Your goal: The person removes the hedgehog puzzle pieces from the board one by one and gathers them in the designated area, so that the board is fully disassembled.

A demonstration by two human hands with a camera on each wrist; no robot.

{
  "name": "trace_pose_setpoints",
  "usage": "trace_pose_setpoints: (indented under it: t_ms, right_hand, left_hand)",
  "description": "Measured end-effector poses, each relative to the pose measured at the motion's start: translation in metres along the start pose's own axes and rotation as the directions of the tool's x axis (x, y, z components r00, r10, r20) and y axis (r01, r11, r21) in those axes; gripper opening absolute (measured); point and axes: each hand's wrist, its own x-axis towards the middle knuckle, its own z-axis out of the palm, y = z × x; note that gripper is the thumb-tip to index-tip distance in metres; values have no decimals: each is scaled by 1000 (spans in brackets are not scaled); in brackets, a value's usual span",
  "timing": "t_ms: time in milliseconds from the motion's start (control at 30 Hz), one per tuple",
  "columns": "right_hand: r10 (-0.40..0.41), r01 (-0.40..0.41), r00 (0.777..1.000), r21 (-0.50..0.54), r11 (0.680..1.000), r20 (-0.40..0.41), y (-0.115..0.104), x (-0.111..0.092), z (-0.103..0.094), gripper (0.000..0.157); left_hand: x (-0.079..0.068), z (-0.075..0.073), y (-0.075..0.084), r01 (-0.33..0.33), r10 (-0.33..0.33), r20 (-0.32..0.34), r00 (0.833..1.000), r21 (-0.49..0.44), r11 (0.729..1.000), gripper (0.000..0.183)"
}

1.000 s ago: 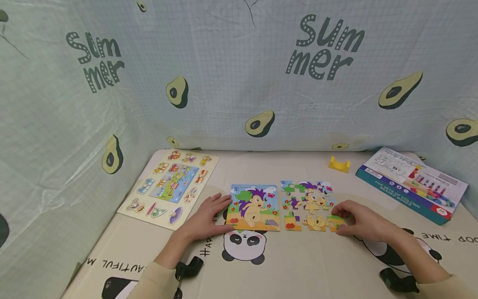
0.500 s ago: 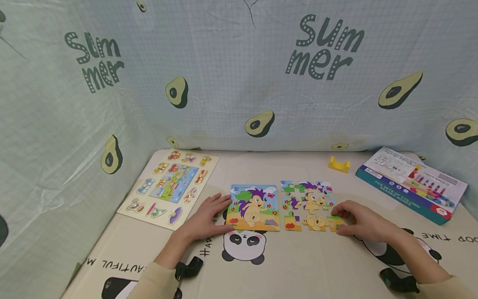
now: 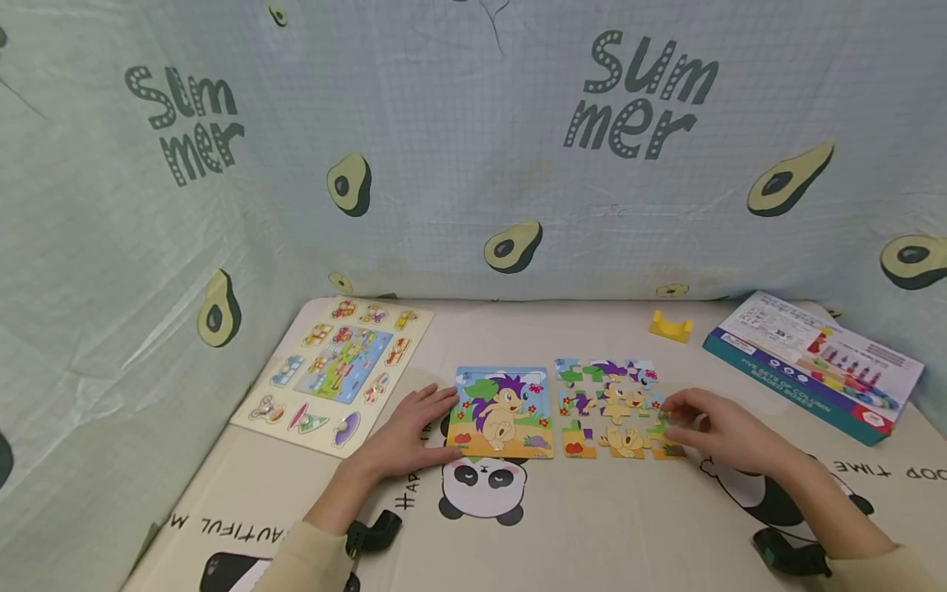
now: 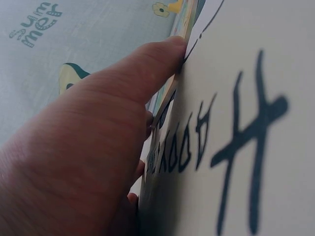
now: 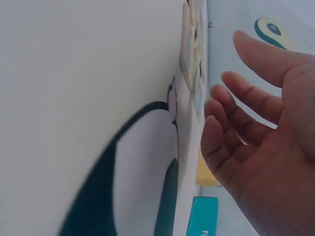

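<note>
A square hedgehog puzzle board (image 3: 501, 413) lies on the table in the head view. My left hand (image 3: 407, 432) rests at its left edge, with thumb and fingertips touching the side and the fingers fairly straight. To the right of the board, loose jigsaw pieces (image 3: 616, 403) lie in rough rows with gaps between them. Just above the right end of these pieces hovers my right hand (image 3: 721, 432), its fingers loosely bent. In the right wrist view, thumb and fingers stand apart with nothing between them, and the pieces (image 5: 192, 54) lie beyond the fingertips.
A knobbed vehicle puzzle board (image 3: 333, 374) lies at the left. At the back right are a small yellow arch block (image 3: 672, 326) and a flat box (image 3: 814, 362) with teal sides. Printed cloth walls (image 3: 429, 123) stand behind and to the left.
My right hand has lifted slightly off the lower right puzzle piece, which now shows more fully. My left hand and the hedgehog board stay where they were.
</note>
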Motion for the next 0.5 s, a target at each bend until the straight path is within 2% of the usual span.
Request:
trace_pose_setpoints:
  t_ms: [300, 500]
  right_hand:
    - [-26, 23, 998, -64, 998, -50, -5, 4, -9, 23]
    - [-50, 35, 994, -142, 989, -102, -10, 5, -16, 27]
  left_hand:
    - [1, -2, 1, 9, -9, -4, 1000, 11, 1000, 82]
    - [1, -2, 5, 60, -59, -22, 998, 56, 997, 82]
